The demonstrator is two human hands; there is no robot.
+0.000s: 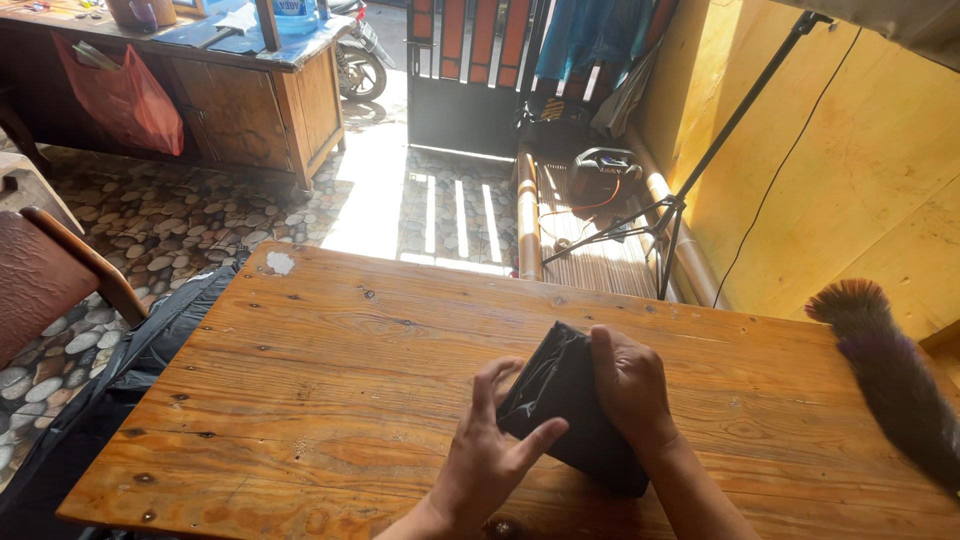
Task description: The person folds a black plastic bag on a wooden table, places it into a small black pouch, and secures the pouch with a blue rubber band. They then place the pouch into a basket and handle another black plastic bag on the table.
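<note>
A folded black plastic bag (558,395) lies on the wooden table (340,370), near its front edge. My right hand (630,385) rests flat on the bag's right side and presses it down. My left hand (490,445) is at the bag's left edge with fingers spread, the fingertips touching the plastic. The bag's lower right part is hidden under my right wrist.
A dark feather duster (890,375) lies at the table's right edge. More black plastic (130,370) hangs off the left side over a pebble floor. A wooden chair (45,270) stands left, a bamboo bench (590,230) and tripod (690,190) behind, a cabinet (250,100) far left.
</note>
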